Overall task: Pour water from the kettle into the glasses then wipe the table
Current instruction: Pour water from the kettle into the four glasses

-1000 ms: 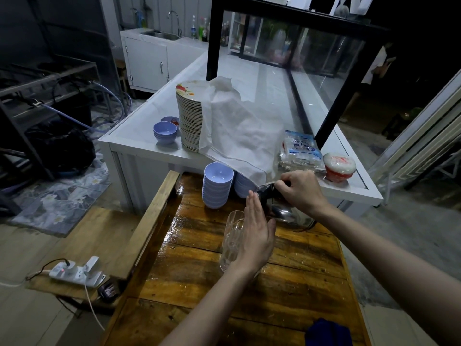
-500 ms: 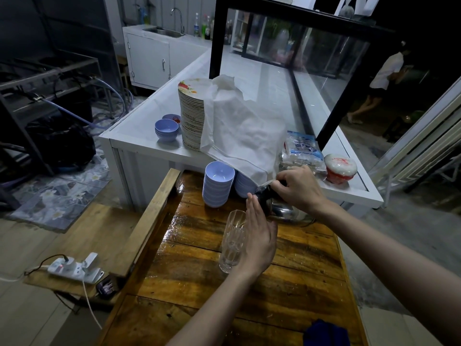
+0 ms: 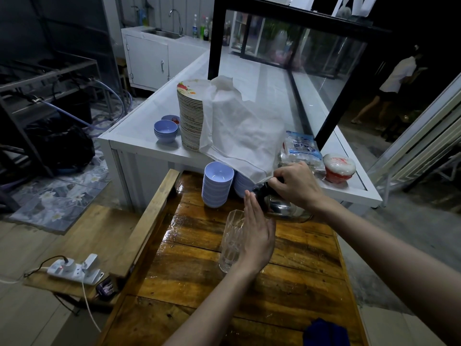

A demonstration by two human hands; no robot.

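A tall clear glass [image 3: 230, 242] stands on the wet wooden table [image 3: 294, 278]. My left hand [image 3: 257, 236] is flat against the glass's right side, fingers straight and pointing up. Behind it lies a shiny steel kettle [image 3: 282, 208], tilted toward the glass. My right hand [image 3: 296, 184] grips its dark handle from above. A dark blue cloth [image 3: 324, 332] lies at the table's near right edge. I cannot tell whether water is flowing.
Two stacks of pale blue bowls [image 3: 217, 184] stand at the table's far end. Behind is a white counter [image 3: 139, 141] with a plate stack [image 3: 190, 116] under a white cloth, a packet and a red-lidded tub [image 3: 339, 167]. A power strip [image 3: 74, 269] lies on the bench at left.
The view has shifted slightly. Both hands stay on the glass and the kettle, with hardly any movement.
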